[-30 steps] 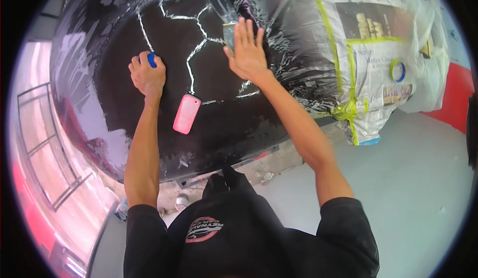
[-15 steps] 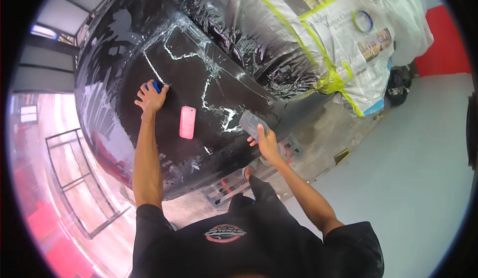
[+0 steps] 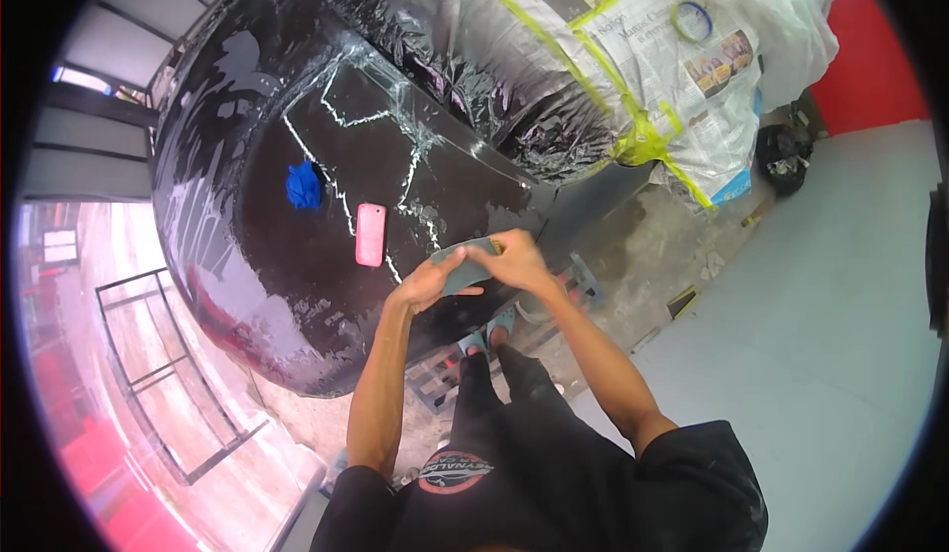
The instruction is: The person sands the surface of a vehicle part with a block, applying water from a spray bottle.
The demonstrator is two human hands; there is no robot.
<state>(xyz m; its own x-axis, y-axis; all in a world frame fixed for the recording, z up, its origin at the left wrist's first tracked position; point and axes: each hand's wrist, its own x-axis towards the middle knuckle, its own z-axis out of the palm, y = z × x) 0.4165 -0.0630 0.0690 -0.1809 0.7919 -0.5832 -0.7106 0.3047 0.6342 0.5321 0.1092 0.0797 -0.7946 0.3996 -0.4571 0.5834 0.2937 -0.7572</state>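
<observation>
In front of me, both hands hold a bent grey sheet point(image 3: 465, 272) that looks like sandpaper, above the near edge of a dark car hood point(image 3: 287, 255). My left hand point(image 3: 423, 283) grips its left side, with the thumb across it. At the opposite side my right hand point(image 3: 519, 260) has its fingers closed on the sheet. A flat pink block point(image 3: 370, 236) with rounded corners and a small dark hole lies on the hood, left of my hands. Farther left rests a crumpled blue cloth point(image 3: 303, 186). White wet streaks point(image 3: 344, 119) run over the dark surface.
Plastic film and newspaper point(image 3: 652, 58), held by yellow-green tape point(image 3: 647, 147), cover the car at the far right. A black bag point(image 3: 786, 160) is on the floor there. A metal frame point(image 3: 158, 359) lies at the left. My feet point(image 3: 499, 327) are by a low grating point(image 3: 435, 374).
My left hand let go of the blue cloth, leaving it on the hood, and came right to the grey sheet. My right hand moved slightly left; the sheet is now bent between both hands.
</observation>
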